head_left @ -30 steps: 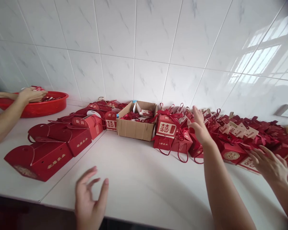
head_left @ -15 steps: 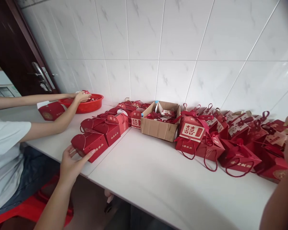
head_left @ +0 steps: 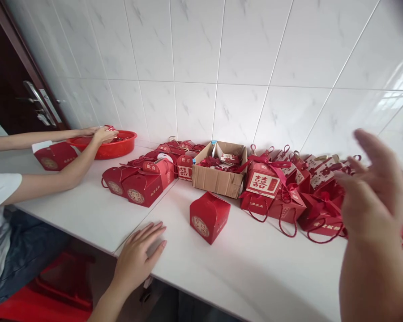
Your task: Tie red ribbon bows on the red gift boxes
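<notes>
My left hand (head_left: 138, 254) lies flat on the white counter (head_left: 242, 273) near its front edge, fingers stretched out and holding nothing. A single red gift box (head_left: 209, 217) with a gold round emblem stands on the counter just right of that hand, apart from it. My right hand (head_left: 372, 197) is raised close to the camera at the right, fingers spread and empty, in front of a pile of red gift bags with ribbon handles (head_left: 289, 197).
An open cardboard box (head_left: 218, 178) with red ribbons sits against the tiled wall. A row of red gift boxes (head_left: 137, 185) stands to its left. A co-worker's hands (head_left: 100, 133) rest in a red basin (head_left: 116, 147). A dark door (head_left: 16, 89) is at far left.
The red gift box that my left hand held at the left row now stands alone mid-counter. My left hand has let it go and lies flat. My right hand has risen into view.
</notes>
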`<state>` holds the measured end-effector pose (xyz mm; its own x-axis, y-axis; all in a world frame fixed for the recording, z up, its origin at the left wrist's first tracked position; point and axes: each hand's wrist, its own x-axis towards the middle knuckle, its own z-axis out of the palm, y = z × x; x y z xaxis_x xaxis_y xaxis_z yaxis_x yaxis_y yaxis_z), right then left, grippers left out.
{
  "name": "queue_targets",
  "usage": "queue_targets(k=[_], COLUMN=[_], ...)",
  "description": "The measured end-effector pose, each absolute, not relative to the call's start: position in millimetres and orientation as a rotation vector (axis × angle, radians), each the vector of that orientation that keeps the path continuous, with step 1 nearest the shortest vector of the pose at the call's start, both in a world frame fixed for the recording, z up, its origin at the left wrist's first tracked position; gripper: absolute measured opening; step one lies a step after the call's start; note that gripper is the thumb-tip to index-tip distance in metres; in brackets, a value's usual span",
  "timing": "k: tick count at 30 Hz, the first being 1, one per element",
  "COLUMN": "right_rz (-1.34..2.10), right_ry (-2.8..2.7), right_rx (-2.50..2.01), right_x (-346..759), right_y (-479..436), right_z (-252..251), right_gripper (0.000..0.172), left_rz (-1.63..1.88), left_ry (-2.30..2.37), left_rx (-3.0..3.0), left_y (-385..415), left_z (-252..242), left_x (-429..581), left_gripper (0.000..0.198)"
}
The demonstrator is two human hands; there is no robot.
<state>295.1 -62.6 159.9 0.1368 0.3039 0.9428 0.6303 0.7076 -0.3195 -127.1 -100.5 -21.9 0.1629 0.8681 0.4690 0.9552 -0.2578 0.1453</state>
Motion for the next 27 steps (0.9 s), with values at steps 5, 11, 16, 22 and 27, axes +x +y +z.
queue_targets(k=[5,11,16,22,27], right_rz=[0.125,0.468,0.497,0.497,0.439], right_ry=[-1.857,-1.956,-1.921,-1.79,-1.597], right_rx=[-1.018,-1.222,-1.201,-1.18,-1.188], right_x=[232,183,167,170,170], right_y=[-38,37,60,61,58], right_z=[142,113,95,92,102], right_gripper=[0.05,0.056,0.045,0.027,0.027], left_rz=[-0.813,-0.857,-0.879,-0.882,-0.891], left_ry=[-1.785,-1.781,-1.787,-1.79,-1.794], left_rx=[-2.188,-2.175,-2.172,-2.174,-2.172], left_y=[-99,-99,-99,-99,-99], left_z=[-27,-27,-26,-24,-24], left_x=[-128,-129,-131,-129,-129], left_gripper=[0.037,0.034,0.033,0.033,0.032])
